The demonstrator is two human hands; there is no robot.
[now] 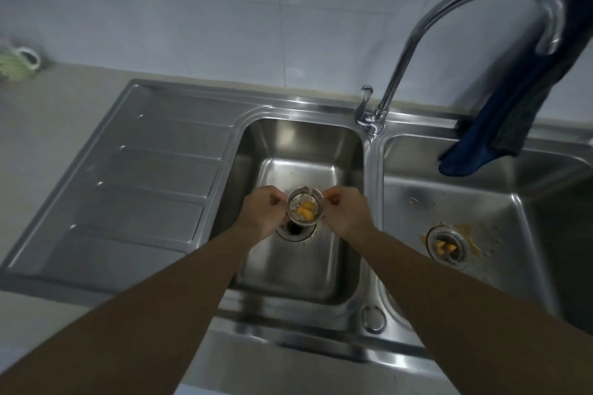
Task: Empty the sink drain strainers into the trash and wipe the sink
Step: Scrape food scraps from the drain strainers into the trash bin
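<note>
A round metal drain strainer (305, 206) holding yellow and pale food scraps hangs just above the open drain hole (294, 229) of the left sink basin (298, 154). My left hand (261, 213) pinches its left rim and my right hand (345, 210) pinches its right rim. A second strainer (446, 247) with yellow scraps sits in the drain of the right basin (481, 196), with orange residue and crumbs spread around it.
A curved chrome faucet (417, 42) rises behind the divider between the basins. A dark blue cloth (491, 135) hangs over the right basin's back rim. A ribbed drainboard (144, 170) lies left of the basins. A green mug (16, 64) stands at the far left.
</note>
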